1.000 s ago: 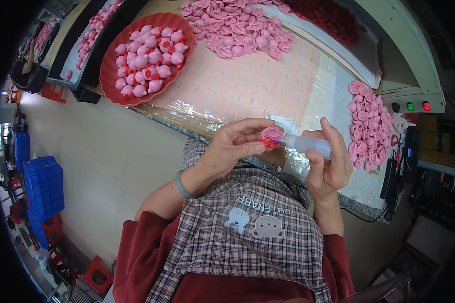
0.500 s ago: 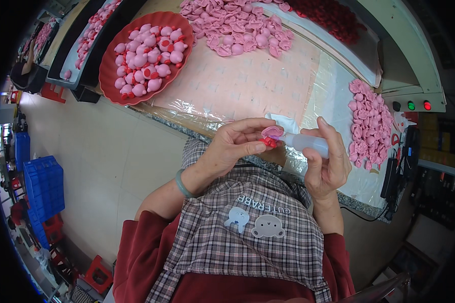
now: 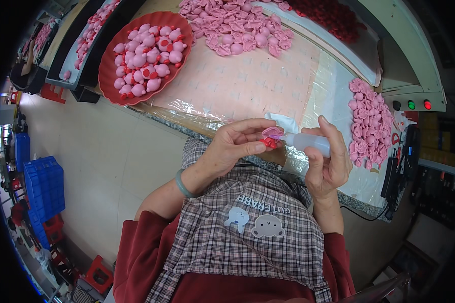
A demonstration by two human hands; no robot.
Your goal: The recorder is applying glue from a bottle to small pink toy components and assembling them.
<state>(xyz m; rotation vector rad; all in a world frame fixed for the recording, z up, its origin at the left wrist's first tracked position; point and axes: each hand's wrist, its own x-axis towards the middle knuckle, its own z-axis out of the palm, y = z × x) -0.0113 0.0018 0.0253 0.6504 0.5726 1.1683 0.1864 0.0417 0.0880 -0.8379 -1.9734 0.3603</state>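
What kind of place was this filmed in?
Probably a small factory or workshop: heaps of matching pink parts lie on the workbench, a red bowl is full of pink-and-red pieces, and blue crates stand on the floor.

Lies in soft, moderate light across the pale pink rectangular mat [image 3: 253, 76]. Glares white off crinkled clear plastic film [image 3: 187, 107] along the near edge of the speckled-grey-edged worktable [image 3: 365, 204]. Dims under the cream curved housing [image 3: 408, 50] at the far right corner. Bends and blackens toward the rim.
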